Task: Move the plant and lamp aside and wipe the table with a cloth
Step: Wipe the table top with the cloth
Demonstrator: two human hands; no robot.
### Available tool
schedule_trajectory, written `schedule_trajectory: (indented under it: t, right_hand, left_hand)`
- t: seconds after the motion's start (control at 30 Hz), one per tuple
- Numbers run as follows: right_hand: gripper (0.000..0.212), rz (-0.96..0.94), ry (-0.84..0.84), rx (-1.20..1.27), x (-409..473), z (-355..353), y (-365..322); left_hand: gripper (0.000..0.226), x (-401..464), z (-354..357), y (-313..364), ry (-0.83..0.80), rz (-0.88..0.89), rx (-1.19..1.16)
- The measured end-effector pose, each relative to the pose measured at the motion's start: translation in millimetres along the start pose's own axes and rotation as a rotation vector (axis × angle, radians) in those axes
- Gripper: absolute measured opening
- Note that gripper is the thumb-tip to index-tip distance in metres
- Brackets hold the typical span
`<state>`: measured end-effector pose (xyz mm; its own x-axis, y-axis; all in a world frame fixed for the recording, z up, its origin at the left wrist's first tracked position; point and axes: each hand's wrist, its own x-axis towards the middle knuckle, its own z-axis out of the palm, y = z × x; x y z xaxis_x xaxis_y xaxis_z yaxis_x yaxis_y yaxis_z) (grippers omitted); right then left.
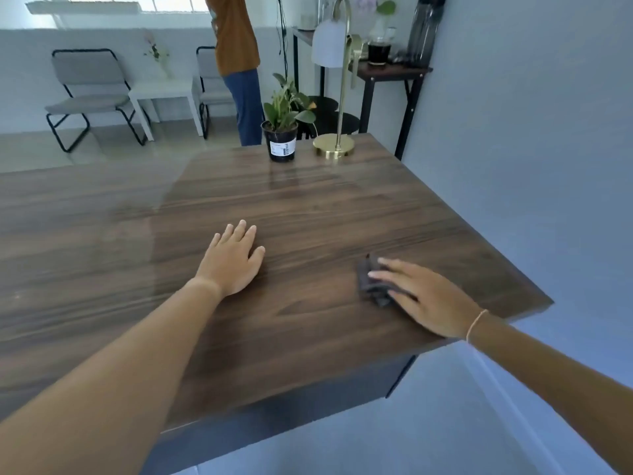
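**Wipe in progress, near-right corner — watch the far edge**

Right hand (428,299) is pressed flat on the dark cloth (373,286), fingers spread over it, pinning it to the table (308,207) rather than gripping it. Cloth sits near the table's right edge, close to the near corner. Left hand (233,258) lies open, palm down on bare wood, holding nothing (looks like bracing).

Plant (281,132) and lamp (334,145) stand side by side at the far end, well apart from both hands. Both are on the table, so I'd judge them already moved aside.

Risks from here:
- Cloth is bunched, not flat. It may roll under the palm and leave streaks.
- Hand is close to the right edge; a sweep outward could push the cloth off.
- Wiping toward the far end could clip the pot or the lamp base. The lamp is tall on a thin stem and looks tippy.
- Someone is standing just behind the far edge, near the plant.
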<state>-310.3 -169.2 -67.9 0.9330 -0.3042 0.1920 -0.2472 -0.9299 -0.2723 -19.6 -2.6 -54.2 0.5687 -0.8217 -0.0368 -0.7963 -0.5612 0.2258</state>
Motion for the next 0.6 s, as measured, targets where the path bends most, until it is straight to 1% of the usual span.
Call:
schedule_trajectory:
  t: [0.07, 0.1, 0.13, 0.17, 0.2, 0.23, 0.3, 0.33, 0.37, 0.4, 0.43, 0.47, 0.5, 0.57, 0.6]
  right_hand:
    - [0.039, 0.423, 0.094, -0.055, 15.5, -22.8, 72.7]
    - [0.041, 0.621, 0.131, -0.043, 24.7, -28.3, 93.5]
    - [0.041, 0.721, 0.148, -0.065, 37.1, -27.7, 99.4]
    - [0.041, 0.72, 0.139, -0.088, 51.2, -20.8, 88.0]
    - [0.041, 0.635, 0.126, -0.101, 64.9, -9.7, 65.8]
    - [0.04, 0.489, 0.115, -0.078, 74.9, 5.3, 36.3]
    - [0.041, 0.083, 0.036, -0.037, 71.0, 37.3, -36.7]
    - [0.041, -0.086, -0.054, 0.019, 58.2, 43.7, -64.2]
    - [0.04, -0.183, -0.11, 0.082, 47.8, 38.9, -72.3]
    - [0.039, -0.213, -0.123, 0.103, 43.0, 29.1, -60.4]
    - [0.038, -0.188, -0.093, 0.059, 42.3, 21.1, -34.6]
    - [0.038, -0.093, -0.043, 0.021, 45.4, 12.6, -0.6]
    - [0.038, 0.064, 0.024, -0.008, 51.4, 3.7, 38.1]
    - [0.037, 0.461, 0.132, -0.034, 73.5, -11.7, 105.3]
    - [0.038, 0.607, 0.167, -0.038, 89.0, -13.8, 121.8]
  left_hand:
    - [0.055, 2.5, 0.8, 4.1, -0.007, 0.03, 0.004]
    - [0.056, 5.1, 2.2, 6.3, -0.012, 0.048, 0.001]
    - [0.056, 9.2, 2.9, 9.2, -0.013, 0.064, -0.007]
    - [0.056, 14.4, 3.4, 12.5, -0.014, 0.08, -0.014]
    - [0.056, 21.8, 3.7, 16.2, -0.017, 0.093, -0.016]
    - [0.056, 30.9, 3.4, 20.1, -0.015, 0.102, -0.02]
    - [0.056, 48.7, 4.3, 27.9, -0.02, 0.12, -0.03]
    - [0.056, 58.1, 4.9, 31.0, -0.024, 0.136, -0.035]
    - [0.055, 66.9, 5.6, 33.5, -0.029, 0.156, -0.04]
    - [0.055, 75.1, 6.3, 35.1, -0.032, 0.175, -0.045]
    - [0.055, 82.6, 6.8, 35.3, -0.036, 0.191, -0.046]
    - [0.055, 89.6, 7.0, 34.1, -0.038, 0.201, -0.045]
    - [0.055, 95.9, 7.4, 32.0, -0.036, 0.204, -0.049]
    - [0.055, 108.3, 8.4, 26.6, -0.032, 0.199, -0.058]
    - [0.055, 114.7, 9.1, 24.4, -0.031, 0.198, -0.059]
